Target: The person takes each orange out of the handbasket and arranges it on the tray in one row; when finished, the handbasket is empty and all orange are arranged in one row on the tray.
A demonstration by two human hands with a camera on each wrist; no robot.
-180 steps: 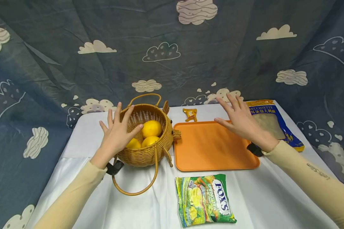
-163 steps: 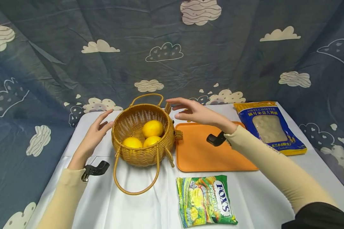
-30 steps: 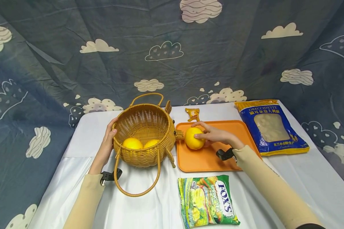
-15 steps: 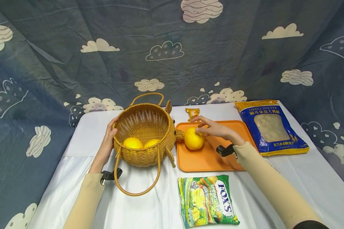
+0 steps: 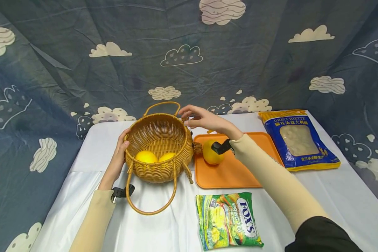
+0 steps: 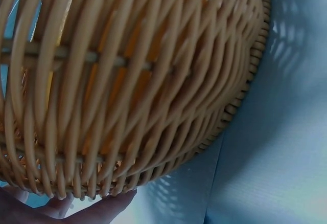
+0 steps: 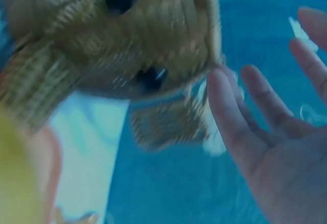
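A wicker basket [image 5: 159, 174] shaped like an animal, with a snout, eyes and ear, stands on the white table. Two round yellow fruits [image 5: 146, 156] lie inside it. My left hand [image 5: 114, 164] grips the basket's left rim, its thumb over the edge; in the left wrist view its fingers [image 6: 102, 208] touch the woven wall. One yellow fruit [image 5: 211, 157] rests at the left end of the orange tray [image 5: 230, 177], beside the snout. My right hand [image 5: 204, 119] holds nothing, fingers spread near the basket's ear [image 7: 168, 123] in the right wrist view.
A green FOX'S candy bag [image 5: 228, 222] lies in front of the tray. On the right is a blue pasta bag [image 5: 299, 140]. The small golden packet [image 5: 210, 131] behind the tray is mostly hidden by my right hand. Dark cloud-patterned cloth hangs behind.
Earlier, one yellow fruit went from the basket to the tray in my right hand. That hand has since let go and moved left and back to the basket's ear. My left hand stays.
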